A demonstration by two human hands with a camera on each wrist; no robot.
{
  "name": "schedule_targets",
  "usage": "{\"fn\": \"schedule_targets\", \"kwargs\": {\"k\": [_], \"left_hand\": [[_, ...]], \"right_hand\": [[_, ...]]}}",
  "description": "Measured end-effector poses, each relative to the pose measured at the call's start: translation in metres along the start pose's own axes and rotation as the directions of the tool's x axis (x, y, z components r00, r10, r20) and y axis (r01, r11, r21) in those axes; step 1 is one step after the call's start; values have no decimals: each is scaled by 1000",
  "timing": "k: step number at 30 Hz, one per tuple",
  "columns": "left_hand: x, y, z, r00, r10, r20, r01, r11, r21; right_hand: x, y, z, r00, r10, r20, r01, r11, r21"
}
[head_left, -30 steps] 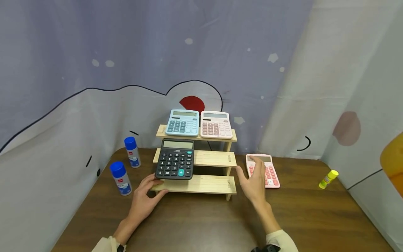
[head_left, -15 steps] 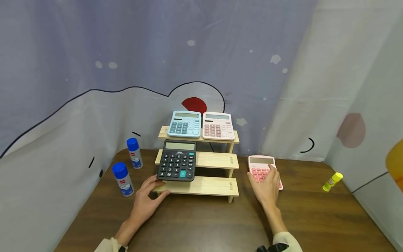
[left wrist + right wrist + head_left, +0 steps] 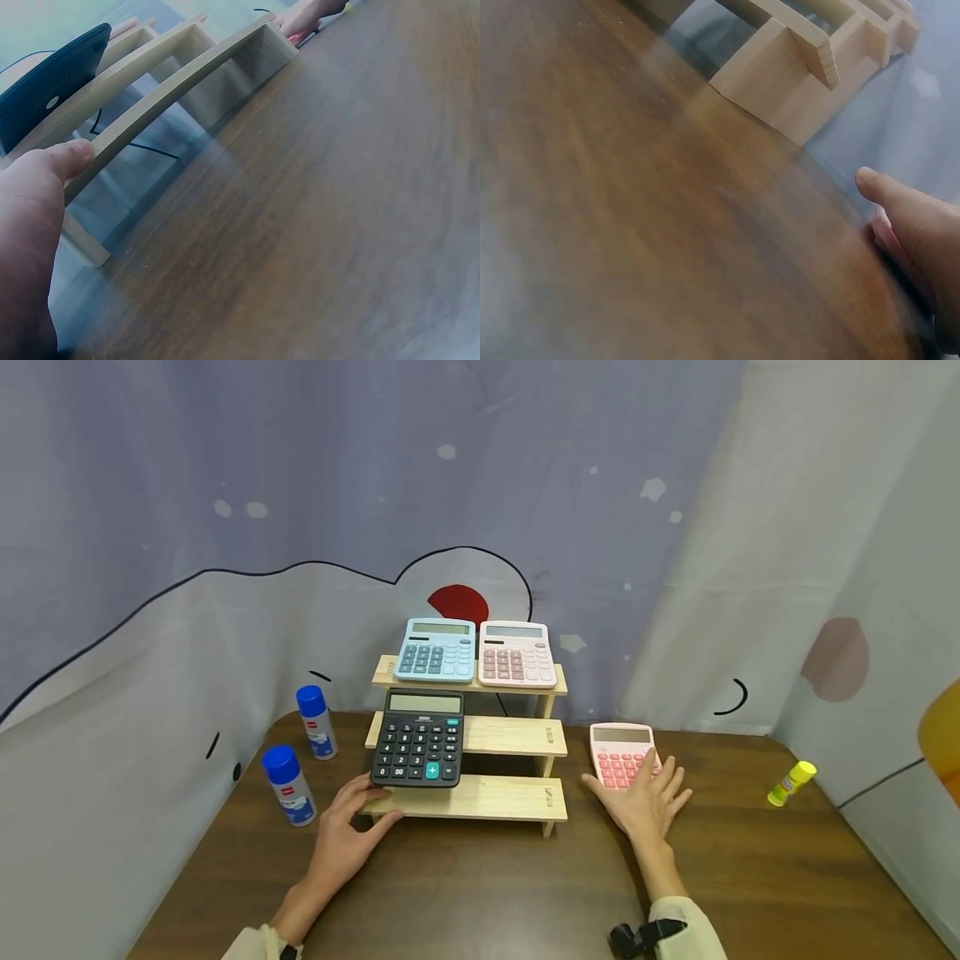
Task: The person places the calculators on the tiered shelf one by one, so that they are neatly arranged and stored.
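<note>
A three-step wooden rack [image 3: 504, 797] stands on the table. My left hand [image 3: 347, 837] holds the left end of its lowest board, with the thumb [image 3: 73, 156] against the front edge. Just above those fingers a black calculator [image 3: 418, 739] leans across the middle step, its lower edge over the bottom one. My right hand [image 3: 643, 806] is spread over the lower part of a pink calculator [image 3: 624, 757] lying on the table right of the rack; the hand hides its bottom keys. A blue calculator [image 3: 437, 650] and a pale pink calculator [image 3: 516, 654] sit side by side on the top step.
Two blue-capped bottles [image 3: 289, 785] stand left of the rack, one behind the other. A yellow glue stick [image 3: 792, 783] is at the far right. A printed curtain [image 3: 600, 527] hangs right behind the table [image 3: 480, 893].
My right hand has moved right from beside the rack, and its fingers have spread over the pink calculator's lower half. The left hand stays at the rack.
</note>
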State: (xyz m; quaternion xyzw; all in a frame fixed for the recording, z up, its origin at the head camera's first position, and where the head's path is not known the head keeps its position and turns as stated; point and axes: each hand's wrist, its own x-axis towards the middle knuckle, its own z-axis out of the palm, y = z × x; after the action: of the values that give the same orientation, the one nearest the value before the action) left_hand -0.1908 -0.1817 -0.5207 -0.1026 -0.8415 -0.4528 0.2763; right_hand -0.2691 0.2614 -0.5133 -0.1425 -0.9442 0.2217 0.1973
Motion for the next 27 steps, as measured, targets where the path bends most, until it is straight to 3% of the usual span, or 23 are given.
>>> {"fn": "schedule_targets", "kwargs": {"k": [12,20,27], "left_hand": [[0,0,2,1000,12,-12,-12,1000,6],[2,1,1,1000,2,-6,-2,1000,-7],[1,0,1,1000,8,-7,-8,1000,-4]], "right_hand": [[8,2,2,996,28,90,-23,998,-55],[12,-3,0,999,-11,47,12,1000,-29],[6,-3,3,999,27,28,-26,1000,-9]]}}
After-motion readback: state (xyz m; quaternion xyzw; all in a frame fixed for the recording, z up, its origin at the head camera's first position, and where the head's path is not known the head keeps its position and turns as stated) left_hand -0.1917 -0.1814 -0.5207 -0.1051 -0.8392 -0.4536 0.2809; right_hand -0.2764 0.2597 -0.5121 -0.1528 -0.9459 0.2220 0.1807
